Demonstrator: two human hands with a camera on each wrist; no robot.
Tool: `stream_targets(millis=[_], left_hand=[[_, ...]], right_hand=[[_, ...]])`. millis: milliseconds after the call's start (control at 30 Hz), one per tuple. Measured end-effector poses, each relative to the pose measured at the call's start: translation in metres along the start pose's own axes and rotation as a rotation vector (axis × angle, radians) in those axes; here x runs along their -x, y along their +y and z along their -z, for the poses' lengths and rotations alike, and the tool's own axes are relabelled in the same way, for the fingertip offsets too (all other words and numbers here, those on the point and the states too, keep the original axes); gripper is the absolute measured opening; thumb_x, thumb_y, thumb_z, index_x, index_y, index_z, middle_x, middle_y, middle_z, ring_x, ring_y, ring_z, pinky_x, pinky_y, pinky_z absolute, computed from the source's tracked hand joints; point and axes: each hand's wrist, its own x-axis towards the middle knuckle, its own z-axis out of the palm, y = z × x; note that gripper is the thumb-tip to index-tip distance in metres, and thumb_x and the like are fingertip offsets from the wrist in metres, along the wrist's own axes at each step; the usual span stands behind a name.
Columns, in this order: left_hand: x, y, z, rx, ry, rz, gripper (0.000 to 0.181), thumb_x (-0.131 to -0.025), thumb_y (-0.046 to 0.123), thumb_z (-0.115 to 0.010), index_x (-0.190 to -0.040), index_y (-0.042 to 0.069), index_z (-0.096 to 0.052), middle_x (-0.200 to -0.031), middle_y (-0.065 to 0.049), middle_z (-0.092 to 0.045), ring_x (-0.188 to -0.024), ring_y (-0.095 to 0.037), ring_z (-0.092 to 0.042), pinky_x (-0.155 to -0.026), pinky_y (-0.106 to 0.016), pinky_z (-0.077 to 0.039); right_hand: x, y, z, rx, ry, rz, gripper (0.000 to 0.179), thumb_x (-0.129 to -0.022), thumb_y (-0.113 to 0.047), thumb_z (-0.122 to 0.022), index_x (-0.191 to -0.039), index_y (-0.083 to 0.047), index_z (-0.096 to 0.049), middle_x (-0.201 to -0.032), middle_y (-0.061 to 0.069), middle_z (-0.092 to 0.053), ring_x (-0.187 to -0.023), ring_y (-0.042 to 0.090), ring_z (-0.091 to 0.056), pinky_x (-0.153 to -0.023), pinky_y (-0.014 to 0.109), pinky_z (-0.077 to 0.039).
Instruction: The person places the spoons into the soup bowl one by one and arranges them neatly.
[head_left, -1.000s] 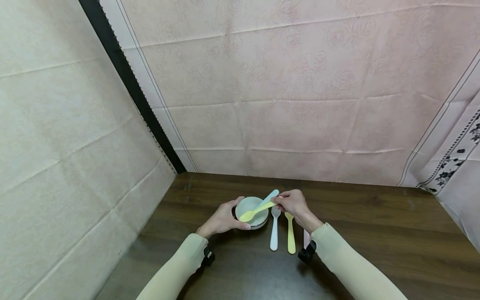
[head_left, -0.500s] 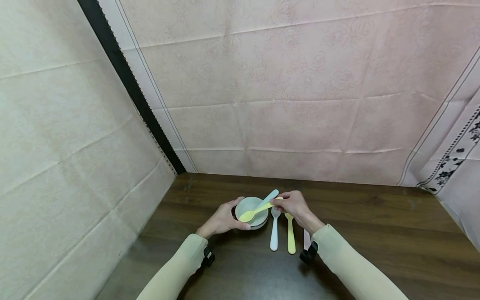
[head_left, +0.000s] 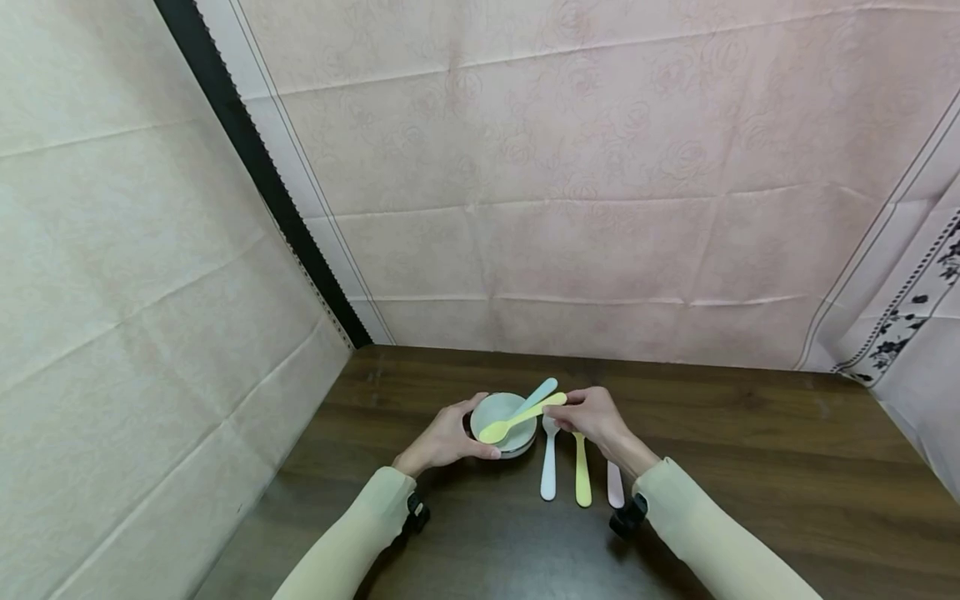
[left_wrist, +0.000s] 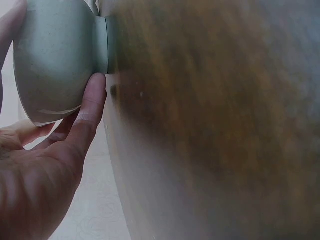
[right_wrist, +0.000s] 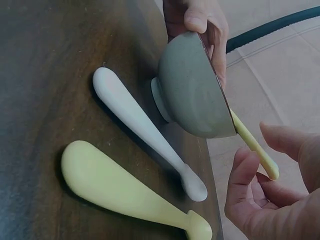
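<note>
My left hand point(head_left: 450, 435) grips a pale green bowl point(right_wrist: 192, 90) by its side, fingers and thumb spread round it. In the left wrist view, the bowl's foot stands at the wooden table. A yellow spoon point(head_left: 525, 414) lies across the bowl, its handle sticking out over the right rim. Beside it a light blue spoon point(head_left: 543, 389) leans in the bowl, handle up to the back right. My right hand point(head_left: 595, 414) is at the end of the yellow handle; in the right wrist view its thumb and fingers stand apart around the handle, loosely bent.
Right of the bowl, several spoons lie in a row on the brown wooden table point(head_left: 480, 542): a pale blue one point(head_left: 549, 475), a yellow one point(head_left: 582, 477) and a pink one point(head_left: 615, 486), partly under my right forearm. Cloth-covered walls point(head_left: 585, 250) rise at the back and left.
My right thumb and fingers have let go of the yellow spoon's handle and drawn slightly right. The spoon stays in the bowl. My left hand has not moved.
</note>
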Motion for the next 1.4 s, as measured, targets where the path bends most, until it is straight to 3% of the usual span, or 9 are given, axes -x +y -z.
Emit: stream_targets(millis=[600,933,1400], left_hand=[[-0.002,0.0,0.002,-0.012,0.001,0.012,0.114,-0.079,0.041,-0.1,-0.169,0.007,-0.039,-0.172,-0.017,-0.046,-0.156,-0.037,-0.048,-0.127,-0.06,-0.04],[-0.001,-0.002,0.001,-0.018,-0.004,0.0,0.114,-0.08,0.041,-0.099,-0.17,0.006,-0.037,-0.171,-0.019,-0.047,-0.155,-0.038,-0.049,-0.126,-0.061,-0.042],[0.001,-0.003,0.0,-0.017,0.0,0.002,0.113,-0.081,0.038,-0.099,-0.17,0.004,-0.037,-0.17,-0.02,-0.047,-0.155,-0.039,-0.049,-0.124,-0.062,-0.043]], right_hand=[[0.023,0.003,0.015,0.003,0.001,-0.031,0.038,-0.097,-0.021,-0.085,-0.122,0.006,-0.077,-0.107,0.02,-0.082,-0.082,0.013,-0.074,-0.08,0.033,-0.064],[0.038,0.005,0.017,0.02,0.047,-0.036,0.033,-0.094,-0.02,-0.087,-0.117,0.003,-0.08,-0.1,0.011,-0.082,-0.081,0.013,-0.075,-0.083,0.038,-0.066],[0.06,0.008,0.018,0.067,0.091,-0.001,0.03,-0.092,-0.017,-0.088,-0.114,0.002,-0.082,-0.101,0.01,-0.08,-0.079,0.013,-0.072,-0.078,0.034,-0.064]])
